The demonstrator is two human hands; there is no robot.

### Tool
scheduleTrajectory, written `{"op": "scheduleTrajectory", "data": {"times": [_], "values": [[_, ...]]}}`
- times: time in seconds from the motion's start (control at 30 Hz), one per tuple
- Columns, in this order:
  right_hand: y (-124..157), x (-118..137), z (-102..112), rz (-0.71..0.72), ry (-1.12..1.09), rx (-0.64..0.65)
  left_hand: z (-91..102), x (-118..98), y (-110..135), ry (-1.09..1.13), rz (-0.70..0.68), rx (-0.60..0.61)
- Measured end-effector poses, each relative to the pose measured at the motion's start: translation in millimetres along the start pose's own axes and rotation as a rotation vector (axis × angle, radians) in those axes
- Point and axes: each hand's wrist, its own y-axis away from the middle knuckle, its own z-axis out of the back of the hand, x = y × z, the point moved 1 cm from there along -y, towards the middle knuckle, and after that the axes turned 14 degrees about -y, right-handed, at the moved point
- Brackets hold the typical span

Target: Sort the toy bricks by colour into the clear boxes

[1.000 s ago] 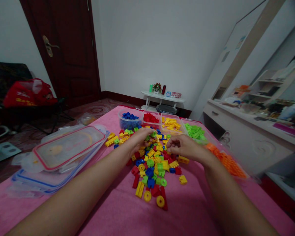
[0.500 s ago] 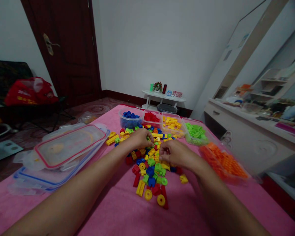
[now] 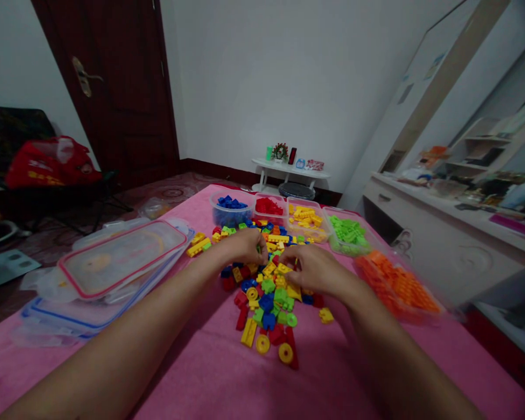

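Note:
A heap of small plastic bricks [image 3: 269, 291] in red, blue, yellow and green lies on the pink cloth [image 3: 227, 373]. My left hand [image 3: 244, 246] rests on the far left side of the heap, fingers curled round something I cannot make out. My right hand [image 3: 311, 269] sits on the heap's right side, fingers bent down and pinching among the yellow bricks. The two hands nearly touch above the middle of the heap.
Behind the heap stand tubs of sorted bricks: blue [image 3: 230, 209], red [image 3: 269, 208], yellow [image 3: 305, 218], green [image 3: 348, 233], and orange [image 3: 398, 287] at the right. Stacked clear lids [image 3: 114, 263] lie at the left. A white dresser [image 3: 455, 245] stands to the right.
My right hand has moved left towards my left hand and lowered onto the heap. My left hand has drawn back slightly and curled tighter.

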Motion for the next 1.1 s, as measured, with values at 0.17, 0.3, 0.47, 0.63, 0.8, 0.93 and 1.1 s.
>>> {"op": "scheduleTrajectory", "data": {"times": [0.17,0.3,0.47,0.63,0.8,0.93,1.1], "values": [[5.3,12.2,-10.6,0.037,0.004,0.107,-0.6,-9.5,5.5,0.040,0.007,0.081],[2.2,9.3,-16.2,0.049,-0.022,0.068,-3.9,-13.9,5.7,-0.052,-0.027,0.057],[-7.9,-5.7,-12.0,-0.021,-0.397,-0.127,7.8,-3.2,0.3,0.045,0.067,-0.020],[-15.5,-8.6,-11.2,-0.227,-1.380,-0.299,24.5,-4.9,-1.3,0.247,0.091,-0.313],[-15.8,7.8,-19.1,-0.228,-2.121,-0.017,20.6,-29.6,3.9,0.291,-0.130,-0.284],[-16.5,5.4,-27.5,-0.252,-2.190,-0.039,16.9,-31.7,2.9,0.327,-0.129,-0.288],[-34.9,-30.7,-5.8,-0.321,-1.897,-0.312,14.1,-12.3,-6.1,0.418,-0.003,-0.378]]}}
